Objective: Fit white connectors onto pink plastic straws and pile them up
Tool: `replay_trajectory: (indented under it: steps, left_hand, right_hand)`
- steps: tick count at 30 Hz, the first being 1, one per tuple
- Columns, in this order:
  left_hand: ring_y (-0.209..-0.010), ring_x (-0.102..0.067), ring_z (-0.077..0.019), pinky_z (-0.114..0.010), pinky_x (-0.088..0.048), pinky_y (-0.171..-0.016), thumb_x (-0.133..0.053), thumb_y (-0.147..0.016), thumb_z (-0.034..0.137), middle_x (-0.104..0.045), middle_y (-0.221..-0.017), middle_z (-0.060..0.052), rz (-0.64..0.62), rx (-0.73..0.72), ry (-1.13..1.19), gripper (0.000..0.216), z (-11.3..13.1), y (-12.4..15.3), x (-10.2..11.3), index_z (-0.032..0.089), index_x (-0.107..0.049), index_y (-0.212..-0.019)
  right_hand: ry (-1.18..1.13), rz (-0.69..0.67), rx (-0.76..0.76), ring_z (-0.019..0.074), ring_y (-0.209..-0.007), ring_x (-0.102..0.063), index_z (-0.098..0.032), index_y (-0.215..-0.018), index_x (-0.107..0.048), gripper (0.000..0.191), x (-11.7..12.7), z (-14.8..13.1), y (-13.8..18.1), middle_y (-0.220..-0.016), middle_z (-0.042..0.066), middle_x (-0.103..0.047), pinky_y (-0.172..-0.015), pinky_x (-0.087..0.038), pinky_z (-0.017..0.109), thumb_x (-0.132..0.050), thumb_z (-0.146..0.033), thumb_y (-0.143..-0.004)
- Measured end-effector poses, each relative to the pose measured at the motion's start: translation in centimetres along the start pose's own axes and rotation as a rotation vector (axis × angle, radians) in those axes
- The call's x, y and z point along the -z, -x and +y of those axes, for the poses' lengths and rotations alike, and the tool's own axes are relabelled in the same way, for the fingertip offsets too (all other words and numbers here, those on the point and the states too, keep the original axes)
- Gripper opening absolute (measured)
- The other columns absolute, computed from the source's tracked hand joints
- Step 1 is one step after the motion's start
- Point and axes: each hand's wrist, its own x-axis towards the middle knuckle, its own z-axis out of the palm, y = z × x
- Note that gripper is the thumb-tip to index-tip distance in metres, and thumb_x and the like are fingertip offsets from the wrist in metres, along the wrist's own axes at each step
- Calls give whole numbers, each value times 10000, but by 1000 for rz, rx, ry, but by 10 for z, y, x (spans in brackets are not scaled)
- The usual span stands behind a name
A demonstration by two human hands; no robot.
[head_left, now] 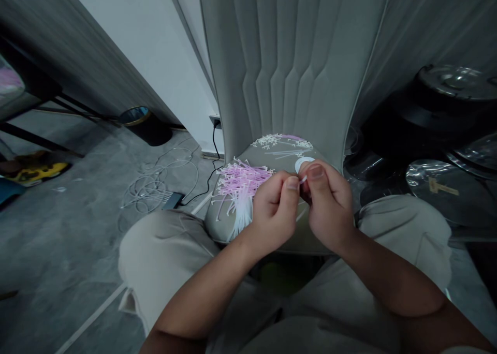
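Above the chair seat, the left hand and right hand meet, each grip pinched closed on a small white piece between the thumbs. Pink-and-white stems crowd the seat's left edge, loose white bits lie toward the backrest, and knees narrow the room on both sides.
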Motion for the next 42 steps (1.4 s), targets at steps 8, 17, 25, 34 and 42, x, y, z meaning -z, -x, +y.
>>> replay_trajectory:
  steps: [8,17,25,34,42]
  left_hand:
    - [-628,-508,-86,-227,-420,-588,-396,-987,357,-548,-691,17,-27,-135,-164,307,-4,2,0,191,-496,-749]
    - [-632,-555,-86,-214,-434,-594,-519,-920,209,-629,-718,10,-38,-458,-602,83,7,-9,12,178,-584,-878]
    - [-796,-642,-95,-210,-487,-713,-527,-911,129,-715,-938,-13,24,-543,-698,208,14,-13,15,195,-616,-1087]
    - [-755,-588,-107,-224,-453,-686,-466,-939,176,-634,-815,-8,31,-493,-687,95,6,-11,14,185,-558,-960]
    - [-593,-495,-69,-211,-415,-583,-578,-895,239,-602,-776,22,135,-417,-648,149,2,-10,9,202,-557,-1037]
  right_hand:
    - [81,15,60,79,-566,-381,-194,-670,-466,360,4,-3,-4,-615,-40,-406,-526,-348,221,-457,-387,-974]
    - [53,34,22,87,-588,-363,-194,-666,-465,362,7,-2,-10,-641,-30,-404,-519,-314,234,-474,-404,-961]
    - [29,105,18,90,-536,-342,-199,-618,-443,413,11,3,-15,-581,-34,-371,-490,-271,256,-505,-453,-937]
    - [20,56,110,81,-547,-402,-195,-638,-522,372,7,0,-13,-612,-27,-468,-510,-350,231,-512,-412,-940]
    - [74,87,112,111,-629,-555,-229,-778,-692,277,10,-2,-18,-689,-6,-590,-581,-466,254,-577,-452,-895]
